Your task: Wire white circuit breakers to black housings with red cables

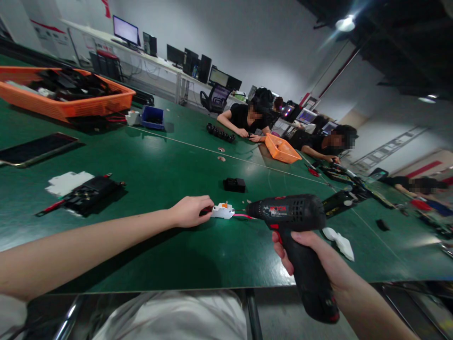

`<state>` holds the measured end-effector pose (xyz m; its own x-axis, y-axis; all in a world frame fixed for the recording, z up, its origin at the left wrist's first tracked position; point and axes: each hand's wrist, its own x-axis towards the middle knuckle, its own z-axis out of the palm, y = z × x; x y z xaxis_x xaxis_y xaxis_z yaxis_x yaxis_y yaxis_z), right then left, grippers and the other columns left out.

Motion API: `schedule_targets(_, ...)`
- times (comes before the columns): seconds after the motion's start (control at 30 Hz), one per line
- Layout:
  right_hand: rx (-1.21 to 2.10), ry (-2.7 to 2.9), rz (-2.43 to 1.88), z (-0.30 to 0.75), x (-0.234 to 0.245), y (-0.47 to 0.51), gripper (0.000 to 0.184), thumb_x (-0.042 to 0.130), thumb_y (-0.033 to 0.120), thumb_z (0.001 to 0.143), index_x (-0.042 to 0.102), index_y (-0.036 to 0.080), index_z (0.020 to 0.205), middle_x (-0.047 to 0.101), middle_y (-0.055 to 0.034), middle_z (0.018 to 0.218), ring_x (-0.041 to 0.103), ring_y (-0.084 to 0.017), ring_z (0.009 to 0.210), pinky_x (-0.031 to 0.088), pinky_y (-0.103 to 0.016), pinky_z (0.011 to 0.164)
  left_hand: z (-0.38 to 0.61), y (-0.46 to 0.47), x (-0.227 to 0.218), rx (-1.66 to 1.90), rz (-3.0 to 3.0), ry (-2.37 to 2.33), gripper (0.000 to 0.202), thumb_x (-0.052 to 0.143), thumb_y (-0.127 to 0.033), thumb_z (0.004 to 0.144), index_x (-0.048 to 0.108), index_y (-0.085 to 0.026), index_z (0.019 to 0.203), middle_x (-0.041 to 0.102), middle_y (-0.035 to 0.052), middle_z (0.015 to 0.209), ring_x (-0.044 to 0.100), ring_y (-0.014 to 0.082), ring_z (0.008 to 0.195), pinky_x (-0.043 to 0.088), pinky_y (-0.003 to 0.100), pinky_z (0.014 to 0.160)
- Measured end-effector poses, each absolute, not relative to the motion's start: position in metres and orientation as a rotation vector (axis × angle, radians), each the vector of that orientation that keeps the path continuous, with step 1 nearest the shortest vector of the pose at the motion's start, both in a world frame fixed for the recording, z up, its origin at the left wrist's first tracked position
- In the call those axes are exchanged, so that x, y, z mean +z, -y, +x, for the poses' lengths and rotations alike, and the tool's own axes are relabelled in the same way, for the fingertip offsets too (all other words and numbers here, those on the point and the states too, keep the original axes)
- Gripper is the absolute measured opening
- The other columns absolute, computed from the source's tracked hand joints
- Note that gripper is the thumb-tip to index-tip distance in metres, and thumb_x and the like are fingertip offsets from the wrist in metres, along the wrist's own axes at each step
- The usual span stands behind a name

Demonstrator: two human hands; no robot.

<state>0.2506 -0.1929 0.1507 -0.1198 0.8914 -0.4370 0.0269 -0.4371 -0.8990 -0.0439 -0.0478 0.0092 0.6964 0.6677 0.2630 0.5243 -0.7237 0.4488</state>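
Observation:
My right hand [314,255] is wrapped round the grip of a black and red cordless drill [288,212], its index finger near the red trigger. The drill lies level, its bit pointing left at a small white circuit breaker [222,211] with an orange part on top. Whether the bit touches the breaker I cannot tell. Closed fingers of my left hand [193,211] grip the breaker's left end at the green tabletop. A red wire [242,216] runs from the breaker's right side, below the bit. Just beyond lies a black block [234,184].
Black and white parts with red leads [88,191] and a phone [38,147] lie on the left. Behind them are an orange basket [102,105] of black parts and a blue bin [153,118]. White crumpled material [339,243] lies right. Co-workers sit across the green table [170,264].

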Motion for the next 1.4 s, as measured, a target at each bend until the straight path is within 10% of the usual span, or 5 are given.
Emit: schedule_targets(1.4, 1.314, 1.18, -1.487, 0.273, 0.168, 0.159, 0.043, 0.079, 0.043, 0.069, 0.07, 0.013, 0.098, 0.071, -0.0087, 0.087, 0.064, -0.015, 0.056, 0.051, -0.027, 0.052, -0.041, 0.049, 0.009, 0.572, 2.636, -0.939, 0.024, 0.047, -0.038, 0.094, 0.059, -0.02, 0.104, 0.065, 0.004, 0.098, 0.061, 0.0149, 0.079, 0.045, 0.024, 0.061)
